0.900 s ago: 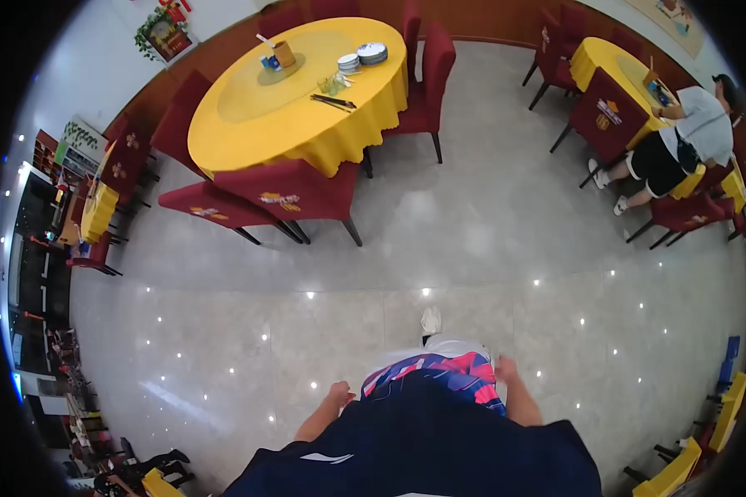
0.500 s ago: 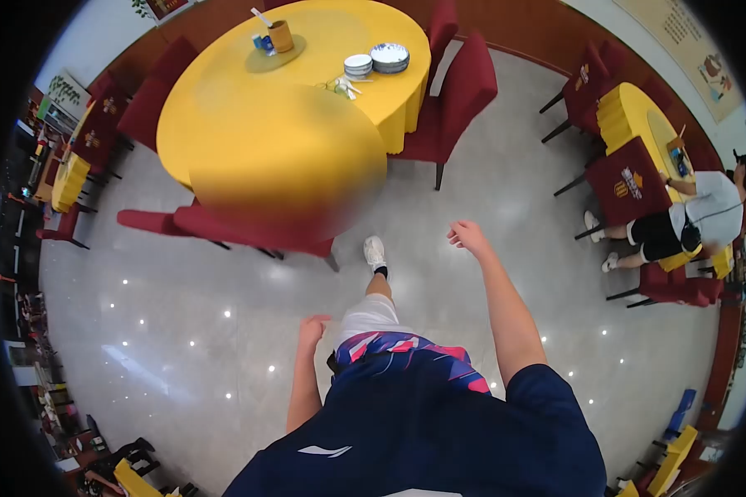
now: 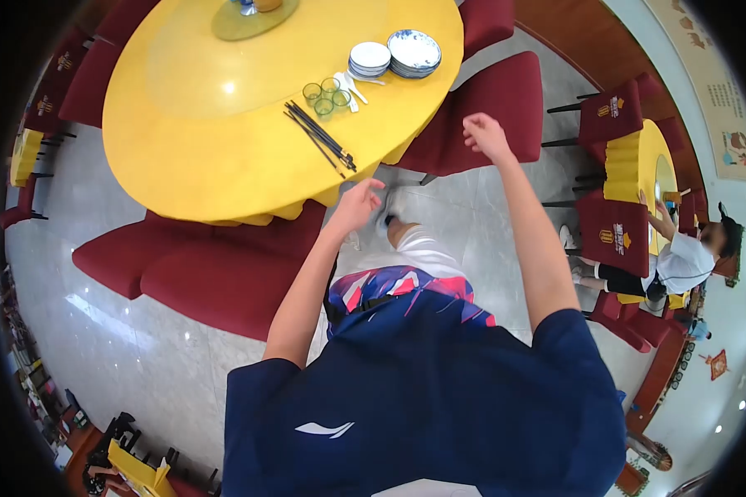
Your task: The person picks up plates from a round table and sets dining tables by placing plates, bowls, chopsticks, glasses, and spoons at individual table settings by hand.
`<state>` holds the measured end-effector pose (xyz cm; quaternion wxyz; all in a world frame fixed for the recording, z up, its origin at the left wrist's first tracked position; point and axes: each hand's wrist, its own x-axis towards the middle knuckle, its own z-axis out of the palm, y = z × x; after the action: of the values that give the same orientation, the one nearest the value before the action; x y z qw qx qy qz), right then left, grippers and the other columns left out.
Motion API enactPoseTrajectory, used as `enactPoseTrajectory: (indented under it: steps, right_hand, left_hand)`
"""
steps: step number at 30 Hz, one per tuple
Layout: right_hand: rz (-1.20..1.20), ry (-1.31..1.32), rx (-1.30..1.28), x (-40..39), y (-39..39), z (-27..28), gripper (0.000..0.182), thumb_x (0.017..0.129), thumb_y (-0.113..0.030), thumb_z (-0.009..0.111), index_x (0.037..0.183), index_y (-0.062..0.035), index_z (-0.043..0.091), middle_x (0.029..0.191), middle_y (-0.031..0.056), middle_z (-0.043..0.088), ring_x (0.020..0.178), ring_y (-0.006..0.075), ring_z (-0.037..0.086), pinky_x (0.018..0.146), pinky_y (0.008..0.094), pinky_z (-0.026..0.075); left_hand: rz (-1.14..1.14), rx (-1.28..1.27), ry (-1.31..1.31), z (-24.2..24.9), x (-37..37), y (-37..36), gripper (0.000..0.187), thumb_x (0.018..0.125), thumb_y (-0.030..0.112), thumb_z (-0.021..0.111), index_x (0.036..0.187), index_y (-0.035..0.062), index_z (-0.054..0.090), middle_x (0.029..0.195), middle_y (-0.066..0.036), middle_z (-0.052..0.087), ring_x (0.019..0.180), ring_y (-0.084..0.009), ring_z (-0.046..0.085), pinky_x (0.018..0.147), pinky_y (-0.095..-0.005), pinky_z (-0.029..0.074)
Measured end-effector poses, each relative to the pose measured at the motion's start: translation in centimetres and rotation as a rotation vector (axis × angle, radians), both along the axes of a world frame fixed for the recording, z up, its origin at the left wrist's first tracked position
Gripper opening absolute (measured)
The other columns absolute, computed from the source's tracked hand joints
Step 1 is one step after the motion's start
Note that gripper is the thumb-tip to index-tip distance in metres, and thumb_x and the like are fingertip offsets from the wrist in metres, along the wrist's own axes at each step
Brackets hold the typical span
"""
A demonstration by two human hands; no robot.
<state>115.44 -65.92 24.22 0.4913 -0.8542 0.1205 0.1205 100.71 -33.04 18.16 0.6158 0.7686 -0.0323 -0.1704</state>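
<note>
My left hand point(image 3: 356, 205) hangs in the air just off the near edge of the round yellow-covered table point(image 3: 174, 141), fingers loosely bent and apart, holding nothing. My right hand point(image 3: 487, 139) is raised in front of a dark red chair point(image 3: 501, 108), its fingers half curled with nothing in them. Nearest the left hand on the table lie black chopsticks point(image 3: 319, 137). Beyond them stand several green-tinted glasses point(image 3: 324, 106), with white spoons point(image 3: 352, 93) alongside. A stack of small bowls point(image 3: 369, 58) and a stack of blue-patterned plates point(image 3: 414, 53) sit farther back.
Red chairs point(image 3: 232, 265) stand along the table's left front. A round glass turntable point(image 3: 253, 23) bears a brown holder. At right, a person point(image 3: 680, 261) reaches over another yellow-covered table point(image 3: 630, 170) with chairs around it. Grey tiled floor point(image 3: 166, 302) lies behind the chairs.
I have come closer to the large table, so its tableware looks nearer and the chopsticks and glasses show plainly. Both hands have risen. The blur over the table is gone.
</note>
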Motion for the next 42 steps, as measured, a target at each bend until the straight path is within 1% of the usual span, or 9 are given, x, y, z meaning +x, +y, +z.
enactPoseTrajectory:
  steps: [5, 8, 11, 13, 17, 22, 27, 34, 42]
  right_hand:
    - [-0.012, -0.022, -0.262, 17.0, -0.4, -3.2, 0.054, 0.083, -0.036, 0.072, 0.124, -0.005, 0.054, 0.086, 0.0103, 0.067, 0.063, 0.0173, 0.064, 0.052, 0.0316, 0.053]
    - [0.069, -0.118, -0.428, 27.9, -1.8, -9.2, 0.065, 0.081, -0.037, 0.073, 0.132, -0.0021, 0.05, 0.112, 0.0219, 0.065, 0.105, 0.0328, 0.064, 0.089, 0.0426, 0.052]
    - [0.286, -0.337, -0.509, 36.0, 0.4, -11.4, 0.073, 0.08, -0.038, 0.074, 0.137, -0.0007, 0.047, 0.125, 0.025, 0.059, 0.12, 0.0392, 0.055, 0.102, 0.0446, 0.043]
    - [0.5, -0.414, -0.382, 40.8, 1.9, -13.3, 0.062, 0.086, -0.032, 0.07, 0.138, -0.0052, 0.049, 0.124, 0.0225, 0.06, 0.112, 0.0373, 0.059, 0.097, 0.0412, 0.047]
    - [0.881, -0.356, -0.288, 42.5, 4.6, -13.7, 0.038, 0.091, -0.024, 0.064, 0.125, -0.0073, 0.061, 0.114, 0.0168, 0.064, 0.104, 0.0305, 0.063, 0.09, 0.038, 0.05]
    - [0.859, -0.227, -0.176, 42.7, 3.4, -15.5, 0.026, 0.091, -0.019, 0.065, 0.112, -0.0033, 0.066, 0.101, 0.0132, 0.07, 0.091, 0.0263, 0.067, 0.079, 0.0355, 0.052]
    - [0.709, -0.184, -0.042, 42.3, 2.7, -15.4, 0.02, 0.09, -0.012, 0.066, 0.107, -0.0015, 0.066, 0.092, 0.0095, 0.071, 0.08, 0.0141, 0.066, 0.067, 0.0257, 0.05]
    - [0.527, 0.085, 0.3, 42.6, 2.0, -16.5, 0.023, 0.095, -0.007, 0.059, 0.113, 0.0069, 0.058, 0.101, 0.0105, 0.068, 0.091, 0.0119, 0.062, 0.08, 0.0248, 0.049]
    - [0.484, 0.097, 0.224, 41.3, 2.2, -16.1, 0.025, 0.098, -0.007, 0.056, 0.119, 0.0063, 0.055, 0.106, 0.0107, 0.066, 0.094, 0.0116, 0.062, 0.083, 0.0244, 0.049]
  left_hand:
    - [0.096, 0.046, 0.093, 0.9, 8.3, -1.6, 0.025, 0.093, 0.013, 0.055, 0.114, 0.0002, 0.062, 0.084, -0.011, 0.069, 0.078, -0.0179, 0.066, 0.072, -0.0305, 0.051]
    - [0.233, -0.08, 0.159, 0.0, 11.4, -3.6, 0.028, 0.096, 0.018, 0.057, 0.113, -0.0034, 0.062, 0.085, -0.01, 0.07, 0.076, -0.0152, 0.066, 0.07, -0.0285, 0.052]
    - [0.277, -0.231, 0.41, -0.8, 17.0, -6.5, 0.028, 0.099, 0.017, 0.055, 0.117, -0.0045, 0.06, 0.086, -0.011, 0.067, 0.074, -0.0139, 0.065, 0.065, -0.0262, 0.054]
    - [0.42, -0.284, 0.445, -0.9, 21.8, -9.2, 0.029, 0.099, 0.017, 0.056, 0.118, -0.0051, 0.059, 0.086, -0.012, 0.066, 0.076, -0.0154, 0.066, 0.066, -0.0272, 0.056]
    - [0.774, -0.396, 0.503, -3.8, 28.6, -14.0, 0.036, 0.098, 0.018, 0.057, 0.124, -0.0074, 0.053, 0.089, -0.016, 0.066, 0.082, -0.0207, 0.069, 0.069, -0.0323, 0.06]
    - [1.127, -0.43, 0.519, -6.4, 34.7, -19.0, 0.039, 0.095, 0.015, 0.063, 0.124, -0.007, 0.052, 0.089, -0.015, 0.068, 0.083, -0.0194, 0.07, 0.064, -0.0318, 0.061]
    - [1.237, -0.34, 0.405, -7.0, 36.5, -20.1, 0.036, 0.093, 0.015, 0.066, 0.118, -0.0087, 0.057, 0.09, -0.015, 0.07, 0.08, -0.0174, 0.07, 0.06, -0.0281, 0.06]
    - [1.322, -0.177, 0.48, -5.7, 37.7, -21.7, 0.037, 0.088, 0.014, 0.07, 0.114, -0.0102, 0.061, 0.08, -0.014, 0.07, 0.071, -0.016, 0.068, 0.059, -0.0274, 0.054]
    - [1.345, -0.11, 0.424, -6.0, 37.9, -22.7, 0.042, 0.088, 0.013, 0.071, 0.121, -0.0082, 0.057, 0.09, -0.013, 0.069, 0.08, -0.0146, 0.067, 0.061, -0.0273, 0.057]
